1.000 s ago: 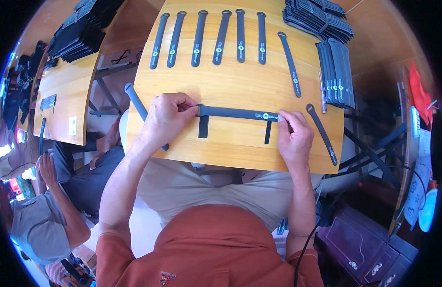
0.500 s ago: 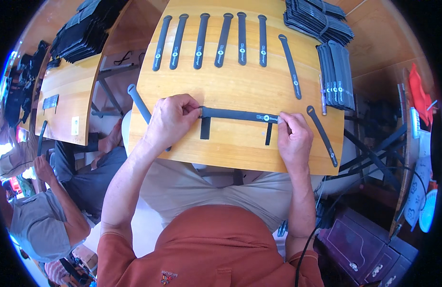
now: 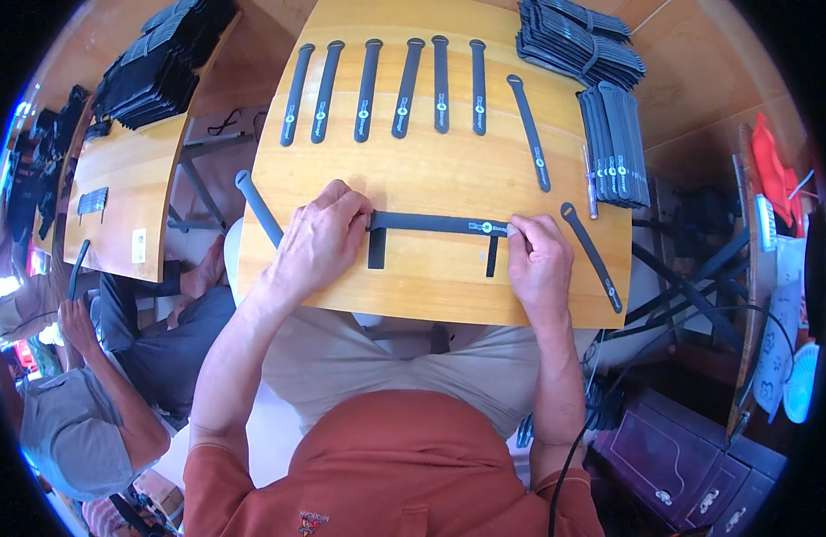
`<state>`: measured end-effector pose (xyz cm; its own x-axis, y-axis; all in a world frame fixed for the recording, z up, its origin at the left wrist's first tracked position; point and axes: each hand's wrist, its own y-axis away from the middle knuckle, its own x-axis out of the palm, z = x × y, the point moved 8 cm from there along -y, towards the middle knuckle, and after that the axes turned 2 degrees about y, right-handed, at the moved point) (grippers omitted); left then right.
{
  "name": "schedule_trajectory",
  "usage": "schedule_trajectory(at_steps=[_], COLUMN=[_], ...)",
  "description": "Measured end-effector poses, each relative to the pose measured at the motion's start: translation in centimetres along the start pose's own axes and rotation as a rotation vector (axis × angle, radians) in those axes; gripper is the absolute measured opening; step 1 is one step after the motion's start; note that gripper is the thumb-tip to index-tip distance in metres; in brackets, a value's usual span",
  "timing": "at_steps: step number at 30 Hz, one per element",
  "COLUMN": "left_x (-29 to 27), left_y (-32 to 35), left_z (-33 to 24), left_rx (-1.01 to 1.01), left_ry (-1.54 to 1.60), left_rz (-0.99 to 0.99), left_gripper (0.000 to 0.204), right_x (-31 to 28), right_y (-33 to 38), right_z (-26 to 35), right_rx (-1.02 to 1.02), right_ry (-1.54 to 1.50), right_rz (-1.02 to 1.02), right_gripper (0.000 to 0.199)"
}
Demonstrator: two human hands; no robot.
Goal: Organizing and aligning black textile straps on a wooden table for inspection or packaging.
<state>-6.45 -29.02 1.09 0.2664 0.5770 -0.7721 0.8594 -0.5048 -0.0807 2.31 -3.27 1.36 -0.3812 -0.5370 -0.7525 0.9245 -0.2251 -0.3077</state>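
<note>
Strap [image 3: 435,223], black, is laid flat across the frame centre on the wooden worktop [image 3: 431,170]. Its left end is pressed under the left hand [image 3: 319,242]; its right end is pinched by the right hand [image 3: 540,264]. Two short black tabs [image 3: 376,250] are seen below it.

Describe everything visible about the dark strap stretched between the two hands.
The dark strap lies flat and roughly level across the near part of the wooden table. It looks like matte dark grey rubber or fabric, with a small round mark and pale print near its right end. Two short dark tabs hang from it toward the person, a wider one on the left and a narrower one on the right. The left hand presses its left end; the right hand pins its right end.
</note>
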Motion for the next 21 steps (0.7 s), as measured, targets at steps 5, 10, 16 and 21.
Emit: schedule_trajectory(at_steps=[5,10,16,21], left_x=[0.2,0.9,0.4,0.5], left_y=[0.1,0.1,-0.3,-0.2], left_z=[-0.9,0.0,-0.3,-0.4], left_rx=[-0.021,-0.119,-0.099,-0.049], left_ry=[-0.035,-0.053,-0.096,-0.085], left_rz=[-0.017,-0.029,-0.029,-0.048], left_gripper=[0.016,0.023,0.025,0.025], right_x=[-0.3,0.5,4.9,8.0], right_y=[0.0,0.1,1.9,2.9], right_z=[0.4,0.6,10.2,10.6], right_rx=[-0.061,-0.019,-0.418,-0.394], right_ry=[0.036,0.204,0.355,0.164], right_rz=[-0.031,0.085,0.213,0.399], right_gripper=[0.011,0.018,0.047,0.067])
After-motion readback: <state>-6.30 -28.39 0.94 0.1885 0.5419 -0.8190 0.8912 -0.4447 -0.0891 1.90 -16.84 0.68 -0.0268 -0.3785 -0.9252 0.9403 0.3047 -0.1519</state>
